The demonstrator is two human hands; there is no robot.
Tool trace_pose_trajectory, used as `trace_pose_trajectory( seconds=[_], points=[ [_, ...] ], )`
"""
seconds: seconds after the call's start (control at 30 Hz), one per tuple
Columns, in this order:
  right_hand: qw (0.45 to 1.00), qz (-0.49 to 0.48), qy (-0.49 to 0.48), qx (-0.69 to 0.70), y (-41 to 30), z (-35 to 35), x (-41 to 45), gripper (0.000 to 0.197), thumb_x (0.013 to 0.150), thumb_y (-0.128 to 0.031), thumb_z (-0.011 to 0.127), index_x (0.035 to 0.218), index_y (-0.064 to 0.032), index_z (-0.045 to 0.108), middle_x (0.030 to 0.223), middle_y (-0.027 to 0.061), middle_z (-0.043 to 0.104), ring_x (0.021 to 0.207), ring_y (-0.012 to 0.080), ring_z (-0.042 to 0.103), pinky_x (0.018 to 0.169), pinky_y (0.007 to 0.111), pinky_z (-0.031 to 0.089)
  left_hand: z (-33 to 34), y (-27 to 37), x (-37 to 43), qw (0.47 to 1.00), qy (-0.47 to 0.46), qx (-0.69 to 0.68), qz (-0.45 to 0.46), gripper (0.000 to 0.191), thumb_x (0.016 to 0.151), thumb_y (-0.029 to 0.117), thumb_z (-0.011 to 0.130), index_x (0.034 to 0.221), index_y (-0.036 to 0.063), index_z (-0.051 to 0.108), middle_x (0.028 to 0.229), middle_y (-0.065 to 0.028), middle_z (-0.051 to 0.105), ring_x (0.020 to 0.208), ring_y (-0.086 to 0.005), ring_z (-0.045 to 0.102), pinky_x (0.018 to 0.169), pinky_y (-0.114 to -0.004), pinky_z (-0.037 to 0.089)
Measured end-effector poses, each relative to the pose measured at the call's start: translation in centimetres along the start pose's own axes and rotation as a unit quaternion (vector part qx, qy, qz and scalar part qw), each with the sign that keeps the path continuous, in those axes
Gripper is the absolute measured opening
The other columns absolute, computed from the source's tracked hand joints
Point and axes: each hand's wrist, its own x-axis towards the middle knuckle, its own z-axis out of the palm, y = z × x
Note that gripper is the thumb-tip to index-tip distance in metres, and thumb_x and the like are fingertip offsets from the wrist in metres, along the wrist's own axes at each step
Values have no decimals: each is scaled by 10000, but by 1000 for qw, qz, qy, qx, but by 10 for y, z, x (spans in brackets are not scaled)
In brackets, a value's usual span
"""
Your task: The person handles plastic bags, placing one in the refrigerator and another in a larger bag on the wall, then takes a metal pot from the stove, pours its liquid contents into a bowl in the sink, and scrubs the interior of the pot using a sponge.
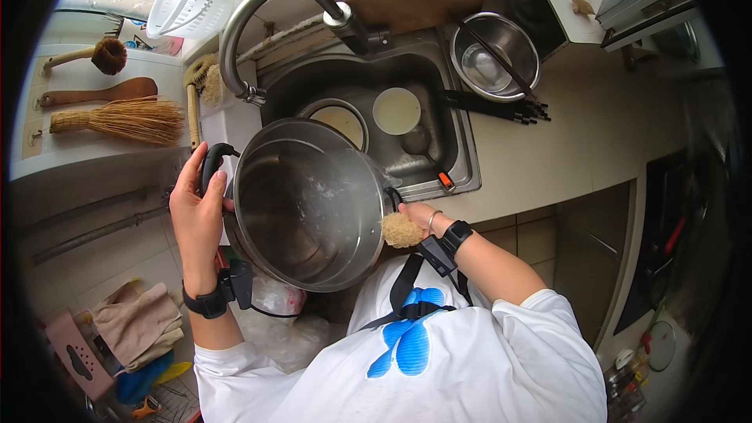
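Observation:
A large stainless steel pot, wet inside, is tilted over the near edge of the steel sink. My left hand grips its black side handle. On the other side, my right hand is at the second black handle, with a tan fibrous scrubber against its fingers. Exactly how those fingers close on the handle is hidden. In the sink lie a bowl with cloudy liquid, a round metal vessel partly behind the pot, and a dark ladle with an orange handle end.
A curved faucet arches over the sink's left side. A steel bowl and several dark chopsticks rest at the right rim. Brushes and a straw whisk hang at left. Plastic bags lie below the pot.

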Motion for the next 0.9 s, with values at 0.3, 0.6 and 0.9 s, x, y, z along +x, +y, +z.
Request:
trace_pose_trajectory(
  seconds=[0.3, 0.6, 0.9],
  points=[
    [999, -16, -42, -14, 19, -6, 31, 524, 952, -517, 452, 799, -45, 622, 612, 24, 562, 411, 152, 484, 328, 308, 339, 29, 26, 4, 999, -15, 22, 39, 413, 903, 48, 577, 1307, -6, 505, 965, -57, 614, 624, -45, 503, 539, -184, 439],
    [976, 85, -122, 158, 6, 1, 24, 422, 989, -382, 390, 984, -11, 591, 894, 93, 647, 722, 248, 632, 616, 396, 499, 51, 55, 6, 996, -27, 50, 65, 399, 912, 61, 589, 1302, 5, 518, 920, -21, 600, 653, -37, 503, 566, -177, 434],
    [956, 96, -180, 211, 35, -2, 94, 379, 1000, -330, 383, 1040, -7, 578, 972, 109, 659, 843, 264, 653, 772, 403, 517, 69, 79, 8, 994, -18, 72, 83, 394, 903, 58, 609, 1292, 44, 548, 832, 2, 591, 632, -42, 512, 573, -182, 432]
  ],
)
